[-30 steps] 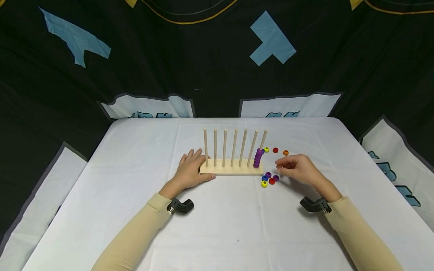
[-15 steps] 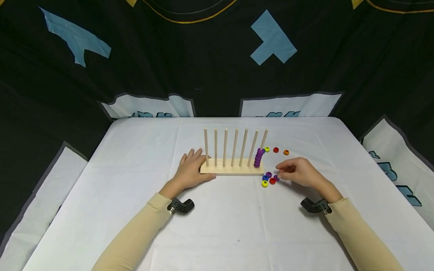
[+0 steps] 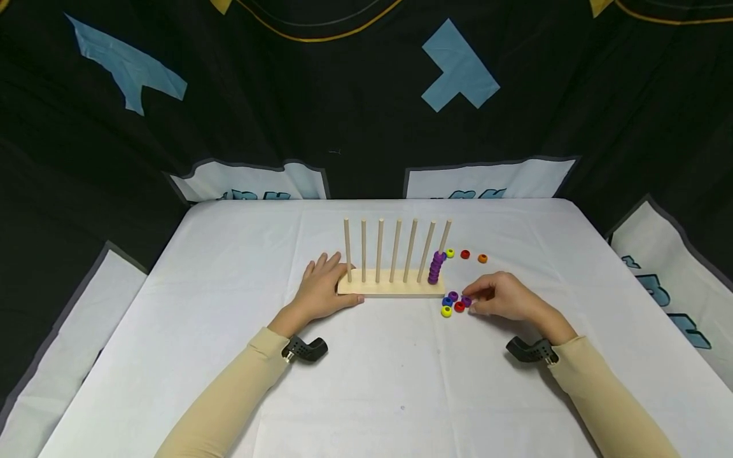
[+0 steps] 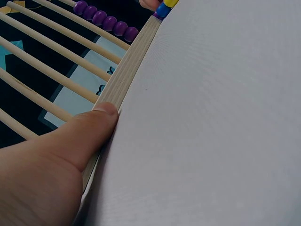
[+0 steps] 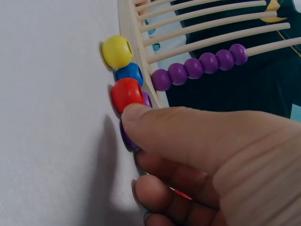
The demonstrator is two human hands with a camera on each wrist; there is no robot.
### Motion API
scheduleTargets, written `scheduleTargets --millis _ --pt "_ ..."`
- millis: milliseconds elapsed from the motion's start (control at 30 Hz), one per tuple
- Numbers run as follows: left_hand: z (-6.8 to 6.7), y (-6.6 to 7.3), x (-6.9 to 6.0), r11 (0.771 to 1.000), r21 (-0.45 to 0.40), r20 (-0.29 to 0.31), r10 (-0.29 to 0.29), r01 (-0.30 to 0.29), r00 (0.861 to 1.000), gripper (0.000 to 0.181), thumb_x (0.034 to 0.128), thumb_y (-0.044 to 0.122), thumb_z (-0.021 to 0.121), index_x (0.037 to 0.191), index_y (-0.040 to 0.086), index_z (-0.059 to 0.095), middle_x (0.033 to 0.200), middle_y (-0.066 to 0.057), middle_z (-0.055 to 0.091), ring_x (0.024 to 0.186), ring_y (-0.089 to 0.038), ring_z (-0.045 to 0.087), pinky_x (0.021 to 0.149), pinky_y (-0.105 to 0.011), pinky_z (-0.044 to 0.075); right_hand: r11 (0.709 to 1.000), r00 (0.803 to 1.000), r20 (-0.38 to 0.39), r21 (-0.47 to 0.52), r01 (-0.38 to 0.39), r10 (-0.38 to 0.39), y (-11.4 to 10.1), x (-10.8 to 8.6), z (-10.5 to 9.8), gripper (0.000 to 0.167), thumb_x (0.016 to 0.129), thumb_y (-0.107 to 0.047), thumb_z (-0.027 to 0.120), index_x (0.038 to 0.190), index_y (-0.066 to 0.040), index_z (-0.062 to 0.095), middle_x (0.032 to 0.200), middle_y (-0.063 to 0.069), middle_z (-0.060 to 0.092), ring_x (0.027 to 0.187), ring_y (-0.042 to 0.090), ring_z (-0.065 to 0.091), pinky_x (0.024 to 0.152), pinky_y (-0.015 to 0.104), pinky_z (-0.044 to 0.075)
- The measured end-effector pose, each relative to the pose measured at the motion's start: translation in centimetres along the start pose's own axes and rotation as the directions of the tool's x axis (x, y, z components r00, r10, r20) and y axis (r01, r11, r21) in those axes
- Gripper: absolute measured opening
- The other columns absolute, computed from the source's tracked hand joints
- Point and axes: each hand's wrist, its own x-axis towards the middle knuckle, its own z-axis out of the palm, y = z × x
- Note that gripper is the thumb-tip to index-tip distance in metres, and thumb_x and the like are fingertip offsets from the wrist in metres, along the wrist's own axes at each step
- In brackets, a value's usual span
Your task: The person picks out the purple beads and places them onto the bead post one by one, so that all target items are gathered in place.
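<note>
A wooden peg stand (image 3: 395, 290) with a row of upright pegs stands on the white-covered table. Purple beads (image 3: 435, 270) are stacked on its rightmost peg. My left hand (image 3: 321, 287) holds the stand's left end, its thumb (image 4: 94, 129) against the front edge and its fingers reaching behind. Just right of the stand, my right hand (image 3: 506, 297) pinches a loose purple bead (image 5: 127, 139) between thumb and fingers; the thumb partly hides that bead in the right wrist view. Touching or close beside it lie a red bead (image 5: 127, 95), a blue bead (image 5: 130, 74), a yellow bead (image 5: 117, 52) and another purple bead (image 3: 453, 296).
Behind the right hand lie a yellow bead (image 3: 450, 253), a red bead (image 3: 465, 254) and an orange bead (image 3: 483, 259). A dark curtain (image 3: 366, 114) hangs beyond the table's far edge. Each wrist wears a black camera mount (image 3: 529, 350).
My right hand has moved slightly down, and its thumb and fingertips have come onto the purple bead at the right of the near cluster. The left hand and stand stay put.
</note>
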Motion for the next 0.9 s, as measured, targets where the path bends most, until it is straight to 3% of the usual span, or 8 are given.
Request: scheduleTargets --millis 567,900 --pt "0.02 -0.08 0.06 1.000 0.004 -0.003 -0.001 0.001 1.000 0.075 0.0846 0.055 0.074 0.143 0.011 0.057 0.164 -0.024 0.034 0.155 -0.051 0.018 0.125 -0.067 0.011 1.000 1.000 -0.021 -0.011 0.008 -0.008 0.12 0.15 0.67 0.023 0.082 -0.003 0.082 0.105 -0.001 0.078 0.098 0.008 0.076 0.078 0.002 0.056 0.068 0.018 0.051" --pt "0.07 -0.12 0.05 1.000 0.002 -0.003 0.001 -0.001 1.000 0.074 0.0848 0.055 0.074 0.143 0.011 0.057 0.164 -0.024 0.033 0.155 -0.051 0.018 0.124 -0.068 0.011 1.000 0.997 -0.083 -0.022 -0.008 0.006 0.26 0.11 0.83 0.021 0.083 -0.002 0.078 0.104 -0.001 0.078 0.098 0.009 0.078 0.077 0.001 0.059 0.068 0.019 0.053"
